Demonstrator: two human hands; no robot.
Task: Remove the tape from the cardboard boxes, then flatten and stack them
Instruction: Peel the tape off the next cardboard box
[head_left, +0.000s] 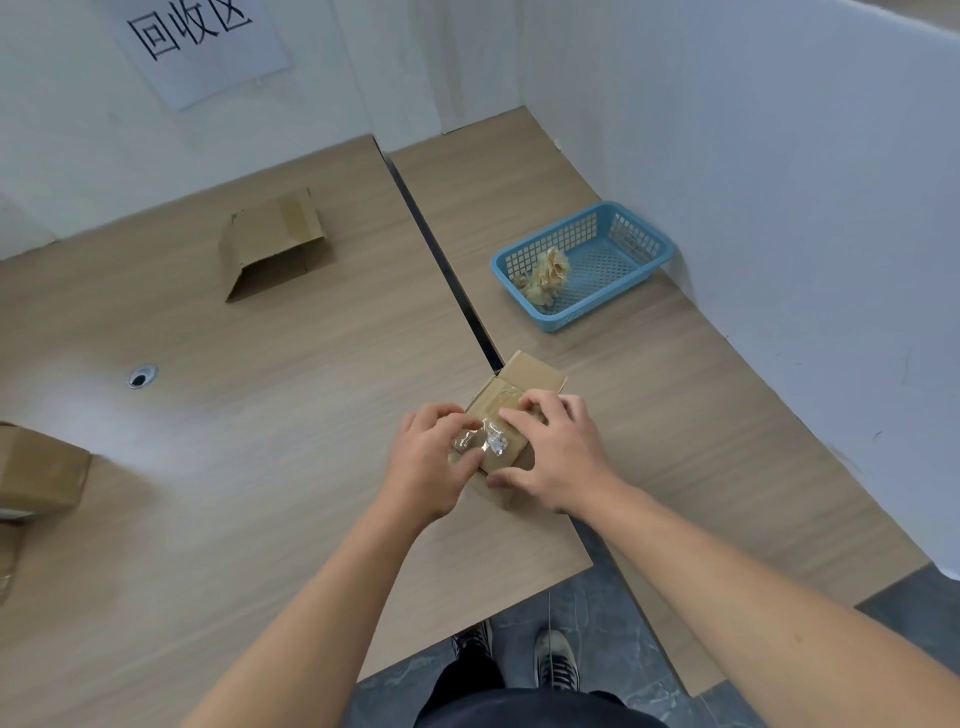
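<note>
Cardboard box (535, 376): small and brown, on the desk (260, 467) directly under both hands. Its far flap shows just beyond the right fingers.
Tape (482, 440): clear strip, partly lifted and crumpled into a shiny bunch between the two hands. The rest looks stuck along the box top toward the far end.
Left hand (434, 462): thumb and fingers pinch the crumpled end of the tape at the box's near left corner.
Right hand (553, 449): fingers curl over the box top and the thumb braces the near face. It grips the box and steadies it.
Hands together: close, almost touching above the box.
Done, as judged: one flattened box (270, 244) lies well beyond the left hand. A wad of peeled tape (545, 278) sits in the blue basket (519, 300) beyond the right hand.
Step in hand: likely peeling the top strip off this box.
Left to do: finish the strip, drop it in the basket, flatten the box, lay it on the flattened one. More boxes (36, 467) wait far out to the left of the left hand, not yet flattened.
Progress: early to middle, by this count.
Hidden: the hands cover the near half of the box, and its underside is unseen.
Cut off: the frame edge clips the boxes at far left, so their number is unclear.
Unclear: a paler band on the flattened box may be tape or only its mark.
</note>
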